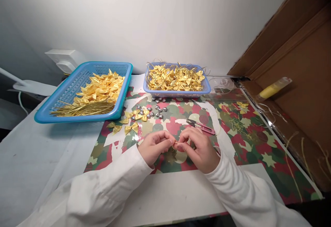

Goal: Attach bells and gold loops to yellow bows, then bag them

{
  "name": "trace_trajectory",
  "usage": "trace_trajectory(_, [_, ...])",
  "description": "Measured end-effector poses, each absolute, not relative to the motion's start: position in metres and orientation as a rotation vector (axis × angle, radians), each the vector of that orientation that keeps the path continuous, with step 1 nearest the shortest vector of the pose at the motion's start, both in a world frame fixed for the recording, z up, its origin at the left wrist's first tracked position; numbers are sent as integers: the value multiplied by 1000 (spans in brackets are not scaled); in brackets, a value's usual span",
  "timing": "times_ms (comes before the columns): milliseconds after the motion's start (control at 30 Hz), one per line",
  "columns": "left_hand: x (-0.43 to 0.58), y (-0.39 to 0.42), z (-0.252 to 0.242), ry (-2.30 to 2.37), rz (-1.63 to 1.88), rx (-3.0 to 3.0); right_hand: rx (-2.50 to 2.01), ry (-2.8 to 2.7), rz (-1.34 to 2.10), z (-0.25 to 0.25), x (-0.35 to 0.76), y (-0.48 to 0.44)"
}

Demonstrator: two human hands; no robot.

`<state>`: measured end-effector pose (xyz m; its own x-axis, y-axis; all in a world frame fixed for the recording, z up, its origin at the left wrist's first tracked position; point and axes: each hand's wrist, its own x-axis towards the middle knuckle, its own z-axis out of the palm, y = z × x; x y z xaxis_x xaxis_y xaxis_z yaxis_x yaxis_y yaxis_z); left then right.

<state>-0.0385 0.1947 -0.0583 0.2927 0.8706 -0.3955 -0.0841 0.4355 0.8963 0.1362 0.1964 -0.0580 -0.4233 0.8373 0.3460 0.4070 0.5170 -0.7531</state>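
Note:
My left hand (157,147) and my right hand (198,147) meet fingertip to fingertip over the patterned mat (170,161). Each is closed in a pinch, and whatever lies between the fingers is too small and hidden to name. Just beyond the right hand lie pink-handled thread snips (207,129), partly covered by its knuckles. Several gold ribbon bows (131,128) rest on the mat beyond my left hand. Among and beside them are several silver jingle bells (157,114).
A blue basket (74,71) at the left holds gold bows and a bundle of gold ties (85,109). Against the wall, a smaller blue basket (178,94) holds bows with looped gold cord. Gold scraps (239,127) lie at right, near a cardboard panel (297,54) and a yellow tube (274,89).

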Motion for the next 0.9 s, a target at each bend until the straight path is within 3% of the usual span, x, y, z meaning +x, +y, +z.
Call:
trace_trajectory(200, [-37,194,-60,1037,803,910,-1001,-1657,1303,-65,133,194])
trace_trajectory(333, [-36,194,-57,1033,802,917,-974,-1551,1379,-70,131,193])
trace_trajectory(500, [-37,193,-57,1050,805,879,-1023,-1595,1272,-69,131,190])
trace_trajectory(900, [-36,189,-61,1068,853,962,-927,-1930,627,-65,132,190])
